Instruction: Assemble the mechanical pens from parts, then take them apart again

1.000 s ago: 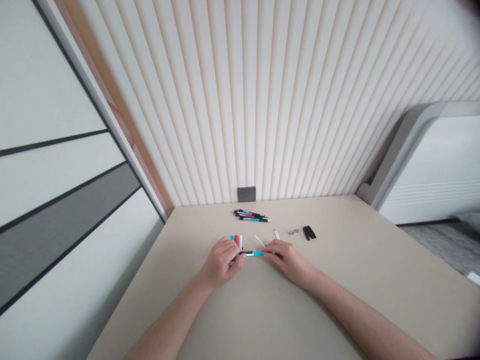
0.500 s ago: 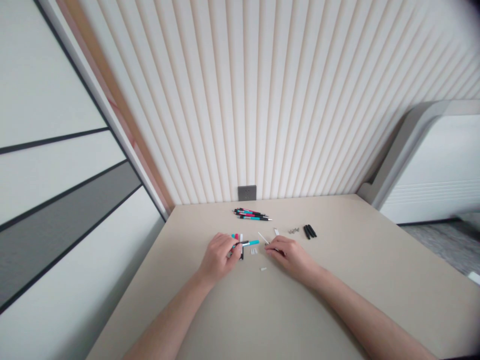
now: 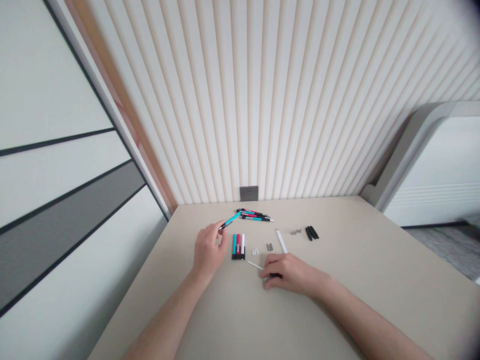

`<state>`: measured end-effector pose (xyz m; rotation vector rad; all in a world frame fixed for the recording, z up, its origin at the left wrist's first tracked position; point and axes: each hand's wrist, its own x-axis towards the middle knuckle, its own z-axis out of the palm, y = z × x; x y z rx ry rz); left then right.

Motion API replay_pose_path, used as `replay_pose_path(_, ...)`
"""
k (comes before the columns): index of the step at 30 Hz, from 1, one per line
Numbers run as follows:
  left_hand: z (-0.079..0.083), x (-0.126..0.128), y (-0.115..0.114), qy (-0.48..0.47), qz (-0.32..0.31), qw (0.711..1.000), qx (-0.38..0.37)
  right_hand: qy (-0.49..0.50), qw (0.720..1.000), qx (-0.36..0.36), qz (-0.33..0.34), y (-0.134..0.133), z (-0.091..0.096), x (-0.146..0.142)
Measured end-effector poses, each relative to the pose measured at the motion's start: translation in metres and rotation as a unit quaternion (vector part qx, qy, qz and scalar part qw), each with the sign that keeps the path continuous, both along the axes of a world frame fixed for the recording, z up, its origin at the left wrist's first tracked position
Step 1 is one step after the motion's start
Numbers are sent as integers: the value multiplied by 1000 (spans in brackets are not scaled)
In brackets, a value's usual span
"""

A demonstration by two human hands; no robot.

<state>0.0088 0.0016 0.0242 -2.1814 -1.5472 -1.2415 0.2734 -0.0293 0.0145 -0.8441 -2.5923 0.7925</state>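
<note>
My left hand (image 3: pixel 210 247) is raised over the left side of the table, its fingers closed around a turquoise pen barrel (image 3: pixel 232 219) with a black clip end. The barrel tilts up to the right. My right hand (image 3: pixel 285 271) is low at the table, fingers closed on a thin white pen refill (image 3: pixel 255 265) that points left. A black piece (image 3: pixel 276 275) shows between these fingers; its kind is partly hidden. Between the hands lie turquoise, red and white pen barrels (image 3: pixel 238 245) side by side, small white pieces (image 3: pixel 255 251) and small springs (image 3: pixel 269 247).
Assembled pens (image 3: pixel 255 216) lie in a pile at the back. White refills (image 3: pixel 281 241), small metal tips (image 3: pixel 296 232) and black grips (image 3: pixel 312 233) lie farther right. Behind the table (image 3: pixel 210 320) stands a ribbed wall with a socket (image 3: pixel 249 193).
My left hand has lifted the turquoise barrel up and left, uncovering the row of barrels. My right hand has moved nearer to me with the refill, uncovering the springs and the other refills.
</note>
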Motion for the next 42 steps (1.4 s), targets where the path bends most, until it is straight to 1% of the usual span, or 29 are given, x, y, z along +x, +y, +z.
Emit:
replay_pose_path(4,0,-4,2,12,30,999,-20,-5,1000,1,-10,-1,0,-1)
replay_pose_path(9,2,-9,4,101,73,991,-39,-2,1000,5,-14,-1,-1,-1)
replay_pose_path(11,5,-10,3,132,89,987,-34,1,1000,6,-18,-1,-2,-1)
replay_pose_path(14,10,-11,1,140,99,985,-7,8,1000,8,-28,-1,-4,-1)
replay_pose_path(17,13,-10,0,144,100,984,1,11,999,6,-33,-1,-4,-1)
replay_pose_path(21,12,-7,-1,190,98,976,-41,10,999,6,-37,-1,-4,-2)
replay_pose_path(24,11,-4,-1,206,101,972,-49,8,999,2,-39,0,-3,-3)
replay_pose_path(31,10,-4,-1,185,95,977,-39,12,999,-8,-46,0,-4,-3)
replay_pose_path(35,9,-2,-2,186,69,980,-35,7,999,-12,-48,0,-4,-4)
replay_pose_path(39,12,1,-4,174,48,983,-36,6,999,-15,-48,0,-3,-4)
replay_pose_path(42,15,1,-6,175,54,982,-43,4,999,-14,-49,0,-3,-4)
